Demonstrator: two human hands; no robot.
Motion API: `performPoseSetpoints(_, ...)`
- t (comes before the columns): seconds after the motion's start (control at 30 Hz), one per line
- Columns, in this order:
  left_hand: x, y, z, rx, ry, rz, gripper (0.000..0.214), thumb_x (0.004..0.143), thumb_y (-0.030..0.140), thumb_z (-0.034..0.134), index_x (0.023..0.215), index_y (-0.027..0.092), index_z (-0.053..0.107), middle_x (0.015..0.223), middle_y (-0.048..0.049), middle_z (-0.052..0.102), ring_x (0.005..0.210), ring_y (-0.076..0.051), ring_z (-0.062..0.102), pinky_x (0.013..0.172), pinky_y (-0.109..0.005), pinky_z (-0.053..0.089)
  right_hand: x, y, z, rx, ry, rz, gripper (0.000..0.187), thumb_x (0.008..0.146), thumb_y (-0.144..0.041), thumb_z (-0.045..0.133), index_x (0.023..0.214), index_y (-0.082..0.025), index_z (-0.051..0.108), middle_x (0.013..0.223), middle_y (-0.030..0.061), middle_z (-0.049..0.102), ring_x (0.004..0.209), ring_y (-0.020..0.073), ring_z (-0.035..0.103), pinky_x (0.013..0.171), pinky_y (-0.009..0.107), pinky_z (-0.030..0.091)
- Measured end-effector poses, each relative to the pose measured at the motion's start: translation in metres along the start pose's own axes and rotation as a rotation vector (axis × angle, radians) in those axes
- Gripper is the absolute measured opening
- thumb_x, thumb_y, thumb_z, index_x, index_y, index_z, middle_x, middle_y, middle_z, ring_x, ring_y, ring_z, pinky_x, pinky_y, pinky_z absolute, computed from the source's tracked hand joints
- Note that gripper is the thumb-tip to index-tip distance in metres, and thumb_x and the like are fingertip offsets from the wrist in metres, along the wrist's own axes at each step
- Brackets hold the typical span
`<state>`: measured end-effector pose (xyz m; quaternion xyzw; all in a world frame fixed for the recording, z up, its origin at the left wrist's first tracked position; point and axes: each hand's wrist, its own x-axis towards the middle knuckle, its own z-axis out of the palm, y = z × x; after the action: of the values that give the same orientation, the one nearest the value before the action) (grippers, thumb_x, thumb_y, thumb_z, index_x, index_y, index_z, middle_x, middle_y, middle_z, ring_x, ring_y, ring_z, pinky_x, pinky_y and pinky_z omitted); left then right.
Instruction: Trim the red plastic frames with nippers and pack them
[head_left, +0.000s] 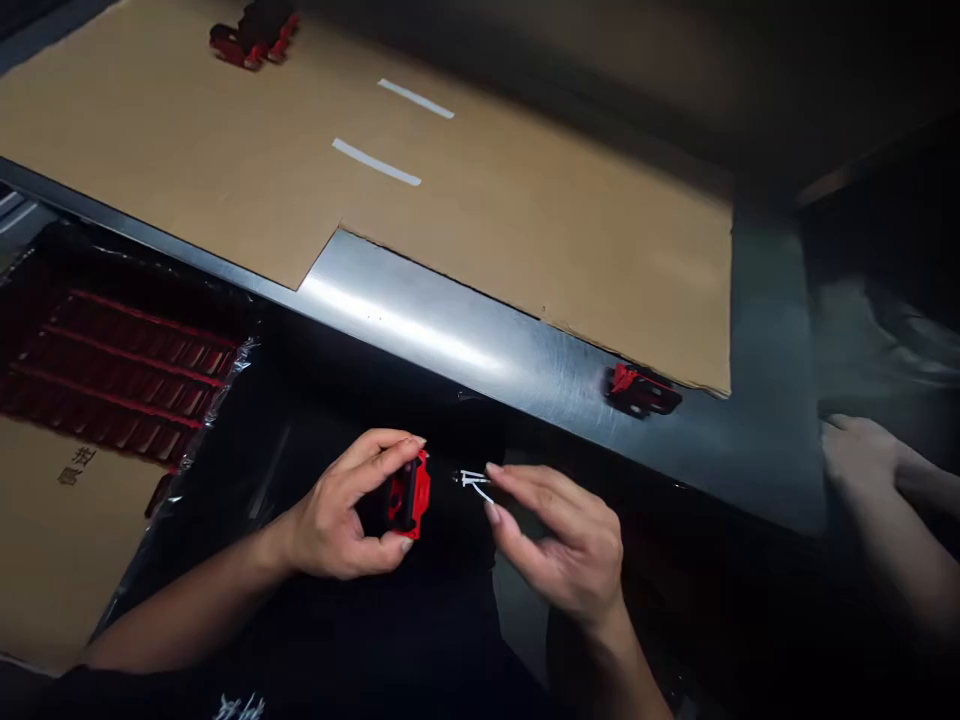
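Red part is gripped in the left hand. Beside it, the right hand pinches white pieces, not touching it; work looks unfinished.

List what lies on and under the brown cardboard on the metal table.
On the cardboard: two white strips and dark red-and-black parts. Under it: the metal table, showing past its edges; anything else beneath is covered.
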<state>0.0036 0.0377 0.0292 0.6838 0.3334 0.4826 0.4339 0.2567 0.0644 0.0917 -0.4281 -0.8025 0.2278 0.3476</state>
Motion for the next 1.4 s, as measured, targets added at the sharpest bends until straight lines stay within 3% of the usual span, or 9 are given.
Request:
performPoseSetpoints(0.13, 0.01, 0.006, 0.006, 0.063, -0.039, 0.099, 0.086, 0.077, 0.017, 0.075, 0.153, 0.013, 0.036, 0.135, -0.0192, 0.059, 0.125, -0.026, 0.059, 0.105, -0.041, 0.055, -0.026, -0.018, 0.02, 0.16, 0.017, -0.031, 0.025, 0.078, -0.005, 0.072, 0.098, -0.02, 0.075, 0.097, 0.0076, 0.077, 0.082, 0.0181, 0.076, 0.068, 0.027, 0.064)
performPoseSetpoints(0.3, 0.005, -0.001, 0.012, 0.01, -0.051, 0.099, 0.081, 0.08, 0.021, 0.076, 0.152, 0.013, 0.038, 0.139, -0.0189, 0.059, 0.13, -0.025, 0.058, 0.108, -0.038, 0.053, -0.03, -0.02, 0.037, 0.221, 0.041, -0.052, 0.019, 0.08, -0.008, 0.073, 0.095, -0.02, 0.074, 0.096, 0.0096, 0.078, 0.074, 0.0177, 0.074, 0.063, 0.029, 0.062)
performPoseSetpoints(1.07, -0.007, -0.017, 0.009, -0.07, -0.019, -0.023, 0.085, 0.079, 0.025, 0.08, 0.153, 0.022, 0.039, 0.145, -0.0132, 0.055, 0.133, -0.026, 0.055, 0.112, -0.039, 0.051, -0.025, -0.017, 0.043, 0.158, 0.019, -0.071, 0.017, 0.081, -0.011, 0.074, 0.096, -0.02, 0.075, 0.1, 0.0092, 0.078, 0.075, 0.0169, 0.073, 0.06, 0.028, 0.061)
performPoseSetpoints(1.4, -0.001, -0.013, 0.003, 0.095, -0.047, 0.057, 0.081, 0.08, 0.025, 0.078, 0.152, 0.017, 0.041, 0.138, -0.02, 0.06, 0.126, -0.029, 0.062, 0.1, -0.043, 0.059, -0.018, -0.017, 0.034, 0.156, -0.116, -0.081, 0.02, 0.084, -0.01, 0.073, 0.102, -0.019, 0.074, 0.102, 0.0075, 0.079, 0.089, 0.0187, 0.077, 0.091, 0.033, 0.065)
